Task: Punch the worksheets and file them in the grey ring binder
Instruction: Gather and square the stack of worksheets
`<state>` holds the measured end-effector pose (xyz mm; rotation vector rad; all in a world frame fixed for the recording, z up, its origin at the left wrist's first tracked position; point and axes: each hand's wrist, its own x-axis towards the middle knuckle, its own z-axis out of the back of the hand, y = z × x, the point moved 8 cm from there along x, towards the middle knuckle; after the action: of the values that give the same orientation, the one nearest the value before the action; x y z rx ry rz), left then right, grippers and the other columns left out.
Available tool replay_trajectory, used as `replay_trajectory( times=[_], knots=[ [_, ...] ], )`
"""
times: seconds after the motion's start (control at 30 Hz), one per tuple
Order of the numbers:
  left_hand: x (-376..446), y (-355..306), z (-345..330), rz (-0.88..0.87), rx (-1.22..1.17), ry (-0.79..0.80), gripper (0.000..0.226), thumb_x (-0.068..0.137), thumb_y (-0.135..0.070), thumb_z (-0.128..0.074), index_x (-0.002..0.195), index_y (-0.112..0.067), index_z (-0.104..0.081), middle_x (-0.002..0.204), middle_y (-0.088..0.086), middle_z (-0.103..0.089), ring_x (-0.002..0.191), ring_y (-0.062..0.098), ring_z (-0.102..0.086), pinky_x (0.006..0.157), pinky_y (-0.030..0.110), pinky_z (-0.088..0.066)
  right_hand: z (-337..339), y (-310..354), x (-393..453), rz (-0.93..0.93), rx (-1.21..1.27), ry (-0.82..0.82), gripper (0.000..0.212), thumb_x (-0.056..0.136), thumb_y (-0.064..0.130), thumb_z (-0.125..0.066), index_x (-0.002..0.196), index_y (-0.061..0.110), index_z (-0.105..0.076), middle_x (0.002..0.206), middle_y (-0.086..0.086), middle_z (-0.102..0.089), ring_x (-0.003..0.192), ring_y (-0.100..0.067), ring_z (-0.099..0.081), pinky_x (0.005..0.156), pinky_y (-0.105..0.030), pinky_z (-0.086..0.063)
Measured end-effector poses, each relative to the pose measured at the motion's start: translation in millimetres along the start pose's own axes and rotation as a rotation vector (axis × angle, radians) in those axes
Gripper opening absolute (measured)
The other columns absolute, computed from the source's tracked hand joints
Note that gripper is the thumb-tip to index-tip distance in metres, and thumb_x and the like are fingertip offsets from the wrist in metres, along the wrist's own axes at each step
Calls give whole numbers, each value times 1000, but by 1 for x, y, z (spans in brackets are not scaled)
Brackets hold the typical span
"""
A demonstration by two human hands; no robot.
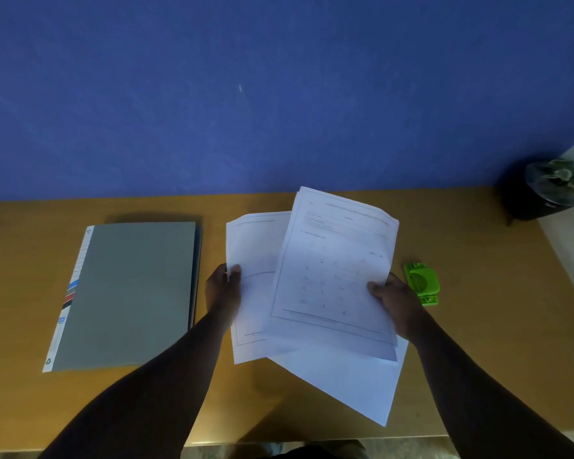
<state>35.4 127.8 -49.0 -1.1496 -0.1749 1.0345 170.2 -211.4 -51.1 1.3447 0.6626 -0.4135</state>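
The grey ring binder (126, 293) lies closed on the left of the wooden table (478, 342). Several white worksheets (328, 283) are fanned out and held above the table's middle. My left hand (222, 288) pinches the left edge of one sheet, thumb on top. My right hand (395, 301) grips the right edge of a tilted bundle of sheets, thumb on the printed face. A small green hole punch (421, 283) sits on the table just right of my right hand.
A blue wall (279, 94) rises behind the table. A dark pot with a plant (550, 190) stands at the far right corner. The table's front edge runs along the bottom, with floor below it.
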Motion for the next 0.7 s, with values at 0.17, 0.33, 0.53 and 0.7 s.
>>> replay_trajectory(
  times=[0.17,0.33,0.53,0.7],
  knots=[
    [-3,-24,-16,-27,-82,135,28,99,-33,-54,83,-11,-57,70,0,-54,65,15,-50,56,23,-40,-20,22,2,40,-17,58,21,91,0,-59,105,13,-66,98,-6,-71,85,-20,-66,73,-30,-54],
    [-6,-40,-29,-45,-173,230,26,98,-33,-56,93,-8,-64,82,10,-67,72,21,-61,61,30,-48,-23,34,0,63,-15,47,18,92,2,-58,101,15,-66,96,-5,-70,81,-17,-65,69,-29,-53],
    [-13,-52,-40,-36,-233,273,26,100,-34,-53,95,-11,-64,89,4,-69,82,20,-67,65,27,-49,-23,27,3,91,60,70,25,92,0,-57,113,10,-66,114,-14,-70,108,-33,-65,99,-50,-49],
    [-13,-56,-50,-5,-293,329,33,103,-34,-47,106,-9,-68,99,7,-72,89,21,-68,72,29,-53,-22,24,6,76,38,62,29,92,5,-57,118,16,-66,116,-6,-70,109,-28,-65,99,-51,-49]
  ],
)
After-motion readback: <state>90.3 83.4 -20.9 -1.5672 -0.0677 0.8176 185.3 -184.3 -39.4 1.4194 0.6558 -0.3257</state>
